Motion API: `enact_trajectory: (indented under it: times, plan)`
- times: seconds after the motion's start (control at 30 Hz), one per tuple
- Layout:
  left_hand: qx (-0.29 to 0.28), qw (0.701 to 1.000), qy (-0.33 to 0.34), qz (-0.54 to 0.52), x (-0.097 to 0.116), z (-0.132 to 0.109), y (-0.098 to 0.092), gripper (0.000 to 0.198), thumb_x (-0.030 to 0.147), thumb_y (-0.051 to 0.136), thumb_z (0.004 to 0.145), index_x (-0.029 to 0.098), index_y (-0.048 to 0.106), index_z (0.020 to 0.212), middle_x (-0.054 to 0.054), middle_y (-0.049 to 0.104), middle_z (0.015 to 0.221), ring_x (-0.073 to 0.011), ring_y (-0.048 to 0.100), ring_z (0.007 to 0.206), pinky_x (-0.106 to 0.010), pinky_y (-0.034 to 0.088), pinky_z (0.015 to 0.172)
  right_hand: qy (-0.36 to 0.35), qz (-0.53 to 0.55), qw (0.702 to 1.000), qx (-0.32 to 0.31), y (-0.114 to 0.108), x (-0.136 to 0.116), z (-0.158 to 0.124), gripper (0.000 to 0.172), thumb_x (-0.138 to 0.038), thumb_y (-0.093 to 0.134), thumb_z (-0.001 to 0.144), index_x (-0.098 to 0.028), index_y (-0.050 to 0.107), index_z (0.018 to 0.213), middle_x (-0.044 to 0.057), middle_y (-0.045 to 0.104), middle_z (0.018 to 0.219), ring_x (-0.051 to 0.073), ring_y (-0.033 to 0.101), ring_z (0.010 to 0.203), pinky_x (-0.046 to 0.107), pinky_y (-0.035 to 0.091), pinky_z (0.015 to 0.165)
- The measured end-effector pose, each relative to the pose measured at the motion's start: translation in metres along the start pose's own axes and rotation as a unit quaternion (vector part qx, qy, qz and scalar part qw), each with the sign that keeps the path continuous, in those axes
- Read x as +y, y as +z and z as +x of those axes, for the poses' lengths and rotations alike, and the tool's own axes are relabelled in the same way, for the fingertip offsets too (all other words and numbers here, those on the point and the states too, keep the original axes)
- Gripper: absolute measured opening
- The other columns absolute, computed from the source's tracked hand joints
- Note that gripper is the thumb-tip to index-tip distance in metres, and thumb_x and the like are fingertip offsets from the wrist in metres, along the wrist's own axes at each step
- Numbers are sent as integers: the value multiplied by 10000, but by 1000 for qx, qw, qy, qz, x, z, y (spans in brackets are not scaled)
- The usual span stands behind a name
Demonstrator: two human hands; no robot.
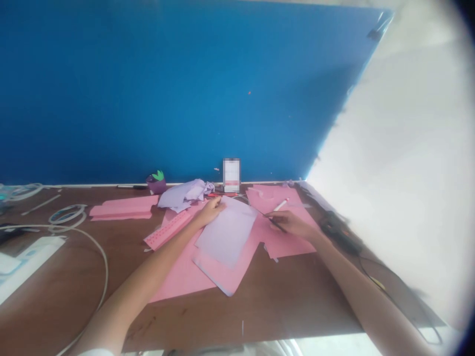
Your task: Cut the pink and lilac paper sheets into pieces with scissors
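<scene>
A lavender paper sheet [230, 232] lies tilted over pink paper [237, 282] near the middle of the table. At its upper left edge is my left hand [211, 211], fingers curled and closed on the sheet's margin. My right hand [288, 223], to the right of the sheet, is closed around a thin dark pencil [277, 225] whose tip points toward the sheet's right corner. A white pen [281, 204] lies just beyond the right fingers, on another pink sheet [293, 244]. Blur hides the finer detail of both grips.
Crumpled lavender paper [181, 194], a folded pink strip [126, 207], a patterned pink strip [168, 231] and a purple pot [156, 184] stand left. A phone [232, 175] leans at the blue wall [185, 89]. A power strip [29, 264], cable and tape rolls [67, 215] occupy the far left.
</scene>
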State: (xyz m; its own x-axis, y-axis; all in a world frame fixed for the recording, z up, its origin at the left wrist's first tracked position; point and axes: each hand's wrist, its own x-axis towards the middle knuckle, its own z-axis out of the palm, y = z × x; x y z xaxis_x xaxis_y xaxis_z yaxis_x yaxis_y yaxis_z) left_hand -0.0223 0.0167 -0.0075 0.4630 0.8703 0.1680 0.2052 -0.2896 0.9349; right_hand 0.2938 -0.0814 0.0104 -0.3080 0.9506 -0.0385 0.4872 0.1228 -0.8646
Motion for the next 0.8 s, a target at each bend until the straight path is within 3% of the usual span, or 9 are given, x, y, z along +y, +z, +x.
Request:
enact_trajectory:
  times: [0.1, 0.27, 0.43, 0.6, 0.8]
  plan:
    - [4, 1000, 13, -5, -2, 1, -2, 401, 507, 538, 783, 138, 552, 940, -26, 608, 805, -158, 572, 708, -234, 410, 596, -22, -11, 999, 36, 2, -4, 0, 437, -388, 606, 748, -218, 635, 1150, 63, 685, 959, 191, 622, 790, 306, 492, 676]
    - [1, 1000, 12, 9, 0, 1, -4, 390, 507, 613, 720, 130, 577, 813, -30, 617, 775, -166, 580, 716, -232, 406, 604, 2, -49, 998, 29, 2, -5, -1, 407, -398, 592, 757, -240, 640, 1129, 47, 695, 937, 207, 637, 790, 336, 508, 702]
    - [-21, 1000, 1, 4, 5, 0, -1, 449, 506, 622, 711, 121, 643, 941, -66, 670, 893, -208, 617, 816, -288, 462, 701, -9, -31, 998, 61, 3, -4, 0, 415, -402, 591, 763, -207, 617, 1128, 71, 673, 1050, 235, 627, 950, 353, 506, 794]
    - [-22, 1000, 7, -16, 15, -4, 0, 454, 487, 574, 759, 122, 637, 1021, -83, 677, 946, -223, 622, 880, -298, 479, 723, -22, -59, 994, 89, 12, -9, 0, 362, -354, 540, 801, -200, 611, 1121, 66, 680, 1039, 230, 638, 931, 356, 498, 819]
    - [-116, 992, -48, 2, 23, -11, -6, 465, 351, 735, 599, 124, 643, 995, -100, 674, 987, -230, 642, 814, -290, 492, 644, -29, -82, 991, 106, 19, -17, -1, 357, -353, 497, 828, -211, 603, 1137, 58, 684, 1041, 232, 636, 926, 354, 493, 817]
